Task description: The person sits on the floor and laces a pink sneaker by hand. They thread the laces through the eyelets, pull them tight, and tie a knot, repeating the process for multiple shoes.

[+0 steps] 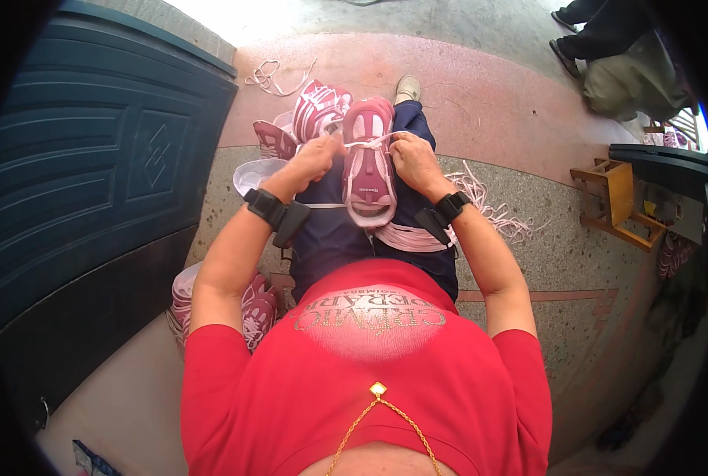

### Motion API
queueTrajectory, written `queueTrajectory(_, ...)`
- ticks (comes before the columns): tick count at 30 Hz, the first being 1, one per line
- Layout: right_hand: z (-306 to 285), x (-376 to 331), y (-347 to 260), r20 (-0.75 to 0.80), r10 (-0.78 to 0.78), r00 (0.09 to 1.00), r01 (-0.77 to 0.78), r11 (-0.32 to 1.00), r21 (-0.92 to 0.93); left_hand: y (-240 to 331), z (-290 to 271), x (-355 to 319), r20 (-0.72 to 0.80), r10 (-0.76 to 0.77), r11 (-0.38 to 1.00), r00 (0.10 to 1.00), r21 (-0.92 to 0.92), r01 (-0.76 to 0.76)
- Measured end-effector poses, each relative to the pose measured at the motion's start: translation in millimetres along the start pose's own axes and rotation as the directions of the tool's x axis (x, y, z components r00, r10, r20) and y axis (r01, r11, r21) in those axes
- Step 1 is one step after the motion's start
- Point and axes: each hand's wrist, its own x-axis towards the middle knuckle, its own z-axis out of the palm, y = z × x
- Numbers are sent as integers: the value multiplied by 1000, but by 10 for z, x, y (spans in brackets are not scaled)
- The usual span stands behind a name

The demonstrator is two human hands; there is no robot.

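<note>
A pink and dark-rose sneaker upper [359,172] lies across my lap, toe pointing away from me. A pale shoelace [367,144] runs crosswise over its front part, stretched between my hands. My left hand [320,157] is closed in a pinch on the lace at the left of the shoe. On the other side my right hand [417,165] pinches the lace between thumb and fingers, just past the shoe's edge. A bundle of pale pink laces [413,238] hangs over my right thigh, its loose ends [501,218] spreading out to the right.
More pink shoes [322,107] are heaped beyond my left hand, and others [260,309] sit by my left elbow. A loose lace [271,79] lies on the floor. At left stands a blue door [92,143]; at right, a wooden stool [619,194]. Another person's legs [600,36] show at far right.
</note>
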Motion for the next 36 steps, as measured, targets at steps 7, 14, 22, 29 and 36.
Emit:
queueTrajectory(7, 138, 11, -94, -77, -30, 997, 11, 972, -236, -164, 141, 81, -33, 394, 767, 918, 562, -309)
queueTrajectory(14, 19, 18, -213, -161, 53, 985, -97, 954, -282, -204, 151, 81, -135, 453, 739, 881, 610, -286)
queueTrajectory(22, 52, 6, -197, -106, 6, 994, -48, 916, -399, -288, 150, 193, 14, 603, 309, 797, 918, -250)
queueTrajectory(29, 46, 29, -190, -35, -1, 999, -13, 921, -388, -182, 271, 202, 34, 635, 215, 772, 952, -219)
queueTrajectory(36, -99, -42, -331, 155, 20, 988, 42, 919, -391, -179, 491, -28, -137, 746, 247, 652, 966, -80)
